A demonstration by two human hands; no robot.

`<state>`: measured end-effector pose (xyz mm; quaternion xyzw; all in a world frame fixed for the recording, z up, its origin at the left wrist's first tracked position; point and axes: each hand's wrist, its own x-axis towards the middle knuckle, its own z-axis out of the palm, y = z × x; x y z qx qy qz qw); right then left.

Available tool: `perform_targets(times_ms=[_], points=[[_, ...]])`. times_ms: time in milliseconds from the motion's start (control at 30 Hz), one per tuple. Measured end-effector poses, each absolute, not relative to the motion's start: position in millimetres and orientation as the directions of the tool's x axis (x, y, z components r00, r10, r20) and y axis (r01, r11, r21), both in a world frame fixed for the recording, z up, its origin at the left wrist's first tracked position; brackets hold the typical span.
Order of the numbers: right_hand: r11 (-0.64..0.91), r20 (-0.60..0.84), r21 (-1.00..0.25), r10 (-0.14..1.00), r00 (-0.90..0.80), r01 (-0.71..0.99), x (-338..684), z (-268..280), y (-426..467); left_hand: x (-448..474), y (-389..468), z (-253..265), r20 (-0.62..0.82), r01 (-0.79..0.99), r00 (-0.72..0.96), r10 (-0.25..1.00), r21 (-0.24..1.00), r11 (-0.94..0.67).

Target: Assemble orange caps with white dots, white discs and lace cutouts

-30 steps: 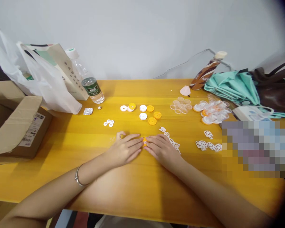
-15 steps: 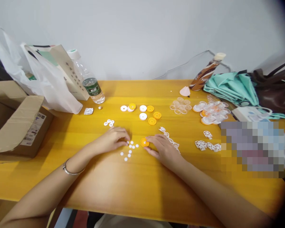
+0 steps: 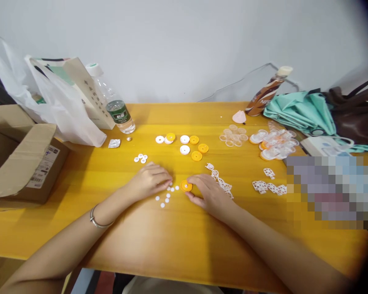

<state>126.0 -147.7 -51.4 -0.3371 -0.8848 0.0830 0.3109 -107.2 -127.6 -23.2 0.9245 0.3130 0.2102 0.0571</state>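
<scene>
My right hand [image 3: 213,194] holds an orange plastic disc [image 3: 186,186] by its edge, between thumb and fingers, on the table. A small white piece sits at the disc's centre. To its left, my left hand [image 3: 151,179] has its fingertips pinched together over the edge of a scatter of small white gears [image 3: 168,195]; a bit of white shows at the tips, mostly hidden. White lattice-like plastic parts [image 3: 222,183] lie beside my right hand. Beyond the hands rest several orange discs [image 3: 196,156] and white discs [image 3: 185,150].
Several round white pieces [image 3: 140,156] lie behind my left hand. Clear rings [image 3: 233,136] and a pile of clear, white and orange parts [image 3: 276,143] are at the right. A water bottle [image 3: 121,114] and cardboard box [image 3: 24,163] stand left; a brown bottle [image 3: 265,96] leans at the back right.
My left hand has moved slightly right, its fingertips now covering a small white gear that was visible. The orange disc in my right hand has shifted a little toward me.
</scene>
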Motion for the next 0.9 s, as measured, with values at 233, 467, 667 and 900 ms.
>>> perform_targets(times_ms=[233, 467, 667, 900], points=[[0.758, 0.486, -0.391, 0.652, -0.582, 0.522, 125, -50, -149, -86, -137, -32, 0.437, 0.49, 0.764, 0.475, 0.086, -0.867], [0.748, 0.439, -0.385, 0.663, -0.606, 0.54, 126, -47, -151, -82, -137, -35, 0.329, 0.473, 0.833, 0.444, -0.012, -0.881], [0.747, 0.43, -0.39, 0.665, -0.611, 0.539, 126, -47, -151, -83, -134, -34, 0.313, 0.498, 0.809, 0.498, 0.087, -0.863], [0.741, 0.447, -0.399, 0.671, -0.592, 0.54, 124, -47, -151, -79, -140, -21, 0.197, 0.526, 0.83, 0.522, 0.037, -0.85]])
